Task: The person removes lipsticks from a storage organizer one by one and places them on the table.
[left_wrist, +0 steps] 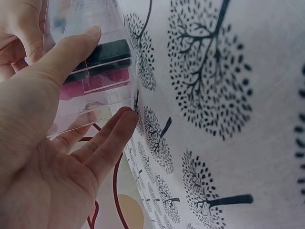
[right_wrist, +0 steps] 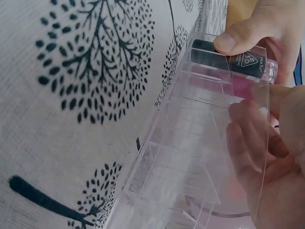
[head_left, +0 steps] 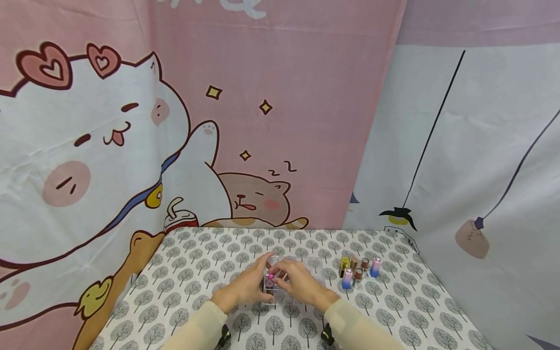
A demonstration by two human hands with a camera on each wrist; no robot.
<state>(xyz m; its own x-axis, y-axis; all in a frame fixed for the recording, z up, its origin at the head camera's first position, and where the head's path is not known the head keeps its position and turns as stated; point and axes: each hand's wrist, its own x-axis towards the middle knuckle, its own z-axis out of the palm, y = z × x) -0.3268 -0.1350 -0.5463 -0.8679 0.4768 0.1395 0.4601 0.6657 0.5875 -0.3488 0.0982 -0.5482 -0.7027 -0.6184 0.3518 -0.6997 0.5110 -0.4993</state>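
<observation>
A clear plastic organizer (head_left: 313, 265) with several compartments stands on the tree-print tablecloth (head_left: 205, 262) in the head view. My left hand (head_left: 250, 286) holds its left side; in the left wrist view the left hand (left_wrist: 109, 76) has the thumb on the organizer (left_wrist: 106, 101) wall and the fingers under its edge. My right hand (head_left: 298, 279) pinches a lip-gloss tube (head_left: 271, 278) with a black cap and pink body. In the right wrist view the right hand (right_wrist: 236, 78) has the thumb on the tube (right_wrist: 238, 59), set inside a compartment of the organizer (right_wrist: 190, 143).
A cluster of small cosmetic bottles (head_left: 358, 272), pink, blue, brown and gold, stands just right of the organizer. Cartoon-print fabric hangs behind and to the right of the table. The table's left edge (head_left: 131, 287) drops off beside the cloth.
</observation>
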